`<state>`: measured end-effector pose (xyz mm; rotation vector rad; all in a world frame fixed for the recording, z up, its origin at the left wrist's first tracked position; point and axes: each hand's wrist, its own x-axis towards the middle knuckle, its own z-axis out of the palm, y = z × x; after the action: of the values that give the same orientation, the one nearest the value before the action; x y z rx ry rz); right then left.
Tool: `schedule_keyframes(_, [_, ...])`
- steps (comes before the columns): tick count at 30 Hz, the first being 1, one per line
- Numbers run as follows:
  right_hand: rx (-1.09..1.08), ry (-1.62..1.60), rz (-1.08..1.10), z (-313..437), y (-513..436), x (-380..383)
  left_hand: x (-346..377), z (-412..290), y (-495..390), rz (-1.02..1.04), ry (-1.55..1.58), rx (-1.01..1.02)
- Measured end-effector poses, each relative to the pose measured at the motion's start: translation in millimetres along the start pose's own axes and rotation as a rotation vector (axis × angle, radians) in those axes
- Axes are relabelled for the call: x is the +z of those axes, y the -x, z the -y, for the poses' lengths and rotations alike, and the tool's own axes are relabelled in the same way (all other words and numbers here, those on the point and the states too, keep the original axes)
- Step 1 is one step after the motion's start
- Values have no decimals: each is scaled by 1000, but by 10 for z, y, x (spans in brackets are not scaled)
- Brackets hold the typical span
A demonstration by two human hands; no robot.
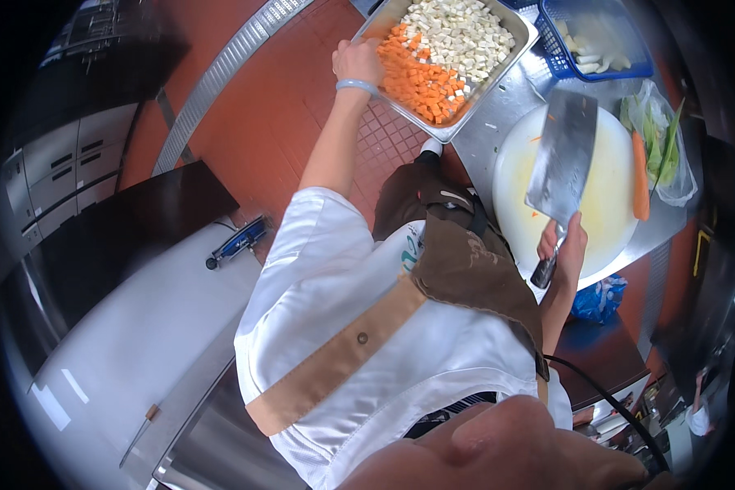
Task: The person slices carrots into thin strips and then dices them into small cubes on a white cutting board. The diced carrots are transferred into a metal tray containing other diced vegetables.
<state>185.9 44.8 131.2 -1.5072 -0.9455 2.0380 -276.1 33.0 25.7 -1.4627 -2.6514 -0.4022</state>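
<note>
My left hand (358, 62), with a pale blue band at its wrist, is closed over the left rim of a rectangular metal tray (450, 131). Its fingertips are hidden. Orange carrot cubes (425, 86) fill the tray's near left part, some blurred; white vegetable cubes (459, 37) lie beyond them. In my right hand (568, 245) is the dark handle of a cleaver (565, 153). Its broad steel blade is over a round white cutting board (612, 177), which carries a few orange scraps. A whole carrot (640, 177) lies at the board's right edge.
A blue plastic basket (648, 46) of pale peeled vegetables stands at the back right. Leafy greens (654, 144) in a clear bag (686, 184) lie right of the board. The tray overhangs the steel table (496, 113). Behind on the left is a white worktop (153, 312).
</note>
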Motion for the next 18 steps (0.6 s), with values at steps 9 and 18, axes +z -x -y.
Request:
schedule_keyframes(9, [4,142,-464,-560,566,-621,-68,-442,-280,12,111,283])
schedule_keyframes(18, [-183,532,-349,-672,363,-457,458,-2414,880,175,629,559])
